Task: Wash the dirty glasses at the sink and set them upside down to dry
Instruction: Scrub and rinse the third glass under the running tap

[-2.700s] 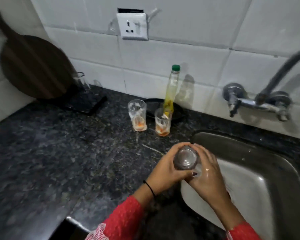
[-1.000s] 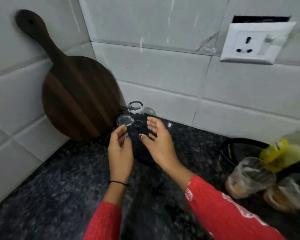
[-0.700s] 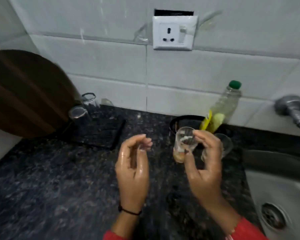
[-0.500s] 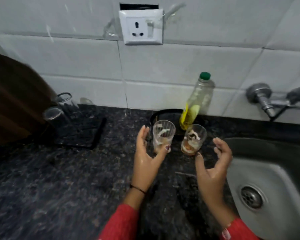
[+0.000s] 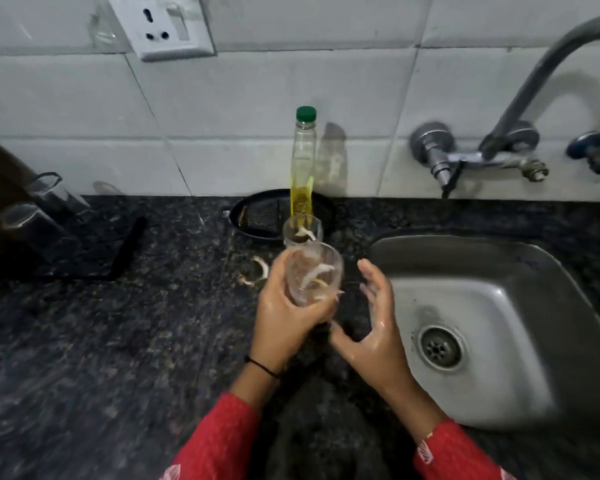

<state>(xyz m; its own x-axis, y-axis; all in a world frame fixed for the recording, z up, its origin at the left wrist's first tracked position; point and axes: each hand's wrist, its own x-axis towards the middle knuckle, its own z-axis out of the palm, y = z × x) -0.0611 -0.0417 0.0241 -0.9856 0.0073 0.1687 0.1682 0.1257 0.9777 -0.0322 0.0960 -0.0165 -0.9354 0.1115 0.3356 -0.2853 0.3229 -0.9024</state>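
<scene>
Gripping held dirty glass (image 5: 312, 275) in left hand (image 5: 284, 317), fingers wrapping its lower half, keeping it off the counter. Hovering right hand (image 5: 374, 327) just beside it, wet fingers spread, holding nothing, sink (image 5: 499, 258) lying directly right of that hand. Judging the task as roughly halfway: two upturned glasses (image 5: 54, 192) drying on dark mat (image 5: 118, 244) well off to the left hand's left, looking done; held glass needing washing; second dirty glass (image 5: 302, 230) waiting just beyond the left hand. Counting four glasses, one bottle (image 5: 303, 161), one tap (image 5: 534, 81).
</scene>
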